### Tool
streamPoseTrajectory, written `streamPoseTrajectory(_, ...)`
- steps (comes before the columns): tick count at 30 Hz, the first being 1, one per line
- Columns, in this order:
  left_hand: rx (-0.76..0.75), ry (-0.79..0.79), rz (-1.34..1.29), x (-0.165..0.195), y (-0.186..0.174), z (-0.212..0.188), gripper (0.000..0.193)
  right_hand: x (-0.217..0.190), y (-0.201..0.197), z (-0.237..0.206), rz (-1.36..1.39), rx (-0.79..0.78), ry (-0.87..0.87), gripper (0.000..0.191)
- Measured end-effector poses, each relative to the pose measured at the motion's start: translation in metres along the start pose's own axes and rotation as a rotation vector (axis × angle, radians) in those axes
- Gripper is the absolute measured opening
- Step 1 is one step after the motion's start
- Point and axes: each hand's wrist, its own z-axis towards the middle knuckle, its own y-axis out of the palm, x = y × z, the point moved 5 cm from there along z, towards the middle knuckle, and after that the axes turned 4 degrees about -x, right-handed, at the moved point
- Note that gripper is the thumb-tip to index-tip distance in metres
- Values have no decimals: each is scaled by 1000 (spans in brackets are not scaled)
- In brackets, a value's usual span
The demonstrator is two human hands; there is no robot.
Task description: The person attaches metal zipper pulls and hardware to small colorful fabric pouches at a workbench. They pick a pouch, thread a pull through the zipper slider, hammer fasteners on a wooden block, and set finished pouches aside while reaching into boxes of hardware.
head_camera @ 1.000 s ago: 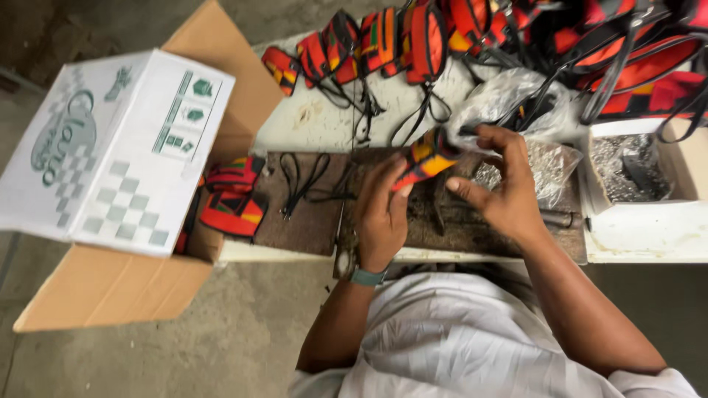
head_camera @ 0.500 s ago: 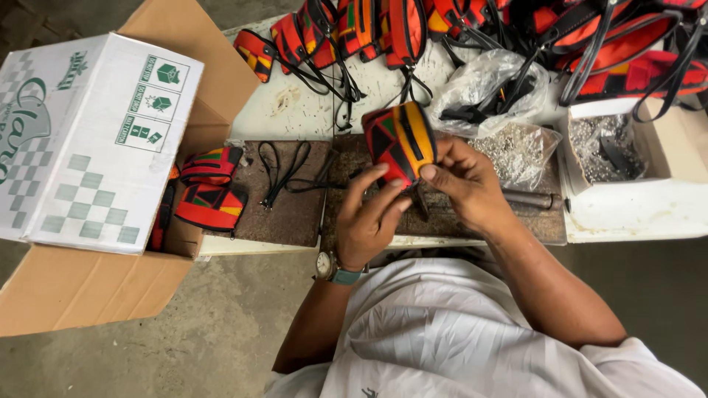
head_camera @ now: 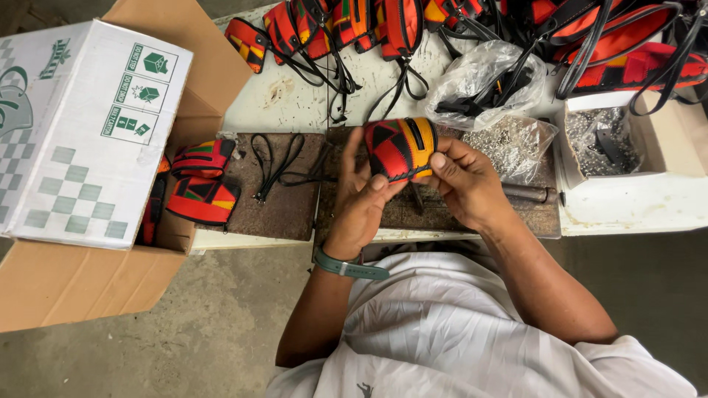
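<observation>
Cardboard box (head_camera: 110,287) at left, flaps open, a white printed carton (head_camera: 81,140) resting across its top; finished pouches (head_camera: 200,184) in red, black and yellow lie stacked in the gap beside it. White surface (head_camera: 634,210) runs across the far side, carrying a row of patterned bags with black straps (head_camera: 346,26) along the far edge. Dark work board (head_camera: 287,214) sits at the near edge, loose black cords (head_camera: 276,166) on it. Right of centre, clear plastic bags of small metal fittings (head_camera: 516,144) and a shallow white tray (head_camera: 612,144) with more.

Small patterned pouch (head_camera: 400,147) is held above the board, off the surface, zipper side to the right. Left hand (head_camera: 361,203) cradles it from the near-left, fingers closed on its lower edge; right hand (head_camera: 464,180) pinches the right end, thumb on top.

Judgement: inspection or zipper work goes best with the left hand steadying the body while the right works the end; keep it over the board so dropped fittings stay put.
</observation>
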Motion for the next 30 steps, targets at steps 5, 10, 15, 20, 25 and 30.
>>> streamPoseTrajectory(5, 29, -106, 11, -8, -19, -2, 89, -4, -3, -5, -553, 115, -90, 32)
streamPoseTrajectory(10, 53, 178, 763, 12, -15, -5, 74, -5, 5, 3, -27, 60, -18, 34)
streamPoseTrajectory(15, 130, 327, 1047, 33, 11, -13, 62, -3, 13, 4, 254, 54, 90, 31)
streamPoseTrajectory(20, 137, 327, 1085, 40, 36, -7, 60, -2, 11, 3, 341, 57, 112, 34)
streamPoseTrajectory(25, 71, 462, 1365, 34, 68, -8, 74, 2, 12, -1, 500, -48, 25, 25)
streamPoseTrajectory(30, 93, 654, 1309, 11, 99, 7, 83, -1, -1, -30, 584, -92, -157, 24)
